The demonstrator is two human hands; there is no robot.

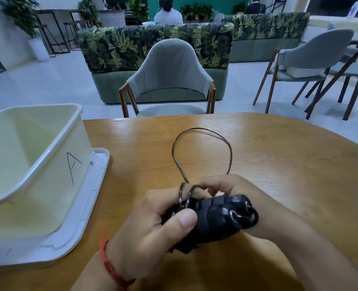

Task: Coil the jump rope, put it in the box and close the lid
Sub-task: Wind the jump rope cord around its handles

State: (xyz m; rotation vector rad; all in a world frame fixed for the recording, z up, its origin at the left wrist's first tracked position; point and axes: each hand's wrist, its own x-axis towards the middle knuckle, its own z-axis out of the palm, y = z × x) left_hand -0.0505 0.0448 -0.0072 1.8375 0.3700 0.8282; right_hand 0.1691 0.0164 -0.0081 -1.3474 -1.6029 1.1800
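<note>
My left hand (153, 223) grips the two black handles of the jump rope (218, 217), held side by side above the near edge of the table. My right hand (226, 185) sits just behind them, its fingers pinching the thin dark cord where it wraps around the handles. A loose loop of cord (203, 131) lies on the wood beyond my hands. The white plastic box (48, 158), marked with a blue letter A, stands open and empty at the left. It rests on its white lid (85, 208), which lies flat on the table.
The wooden table (279, 156) stretches to the right and far side. A grey chair (169, 72) faces me across it. More chairs stand at the right, a leaf-patterned sofa behind, and a seated person further back.
</note>
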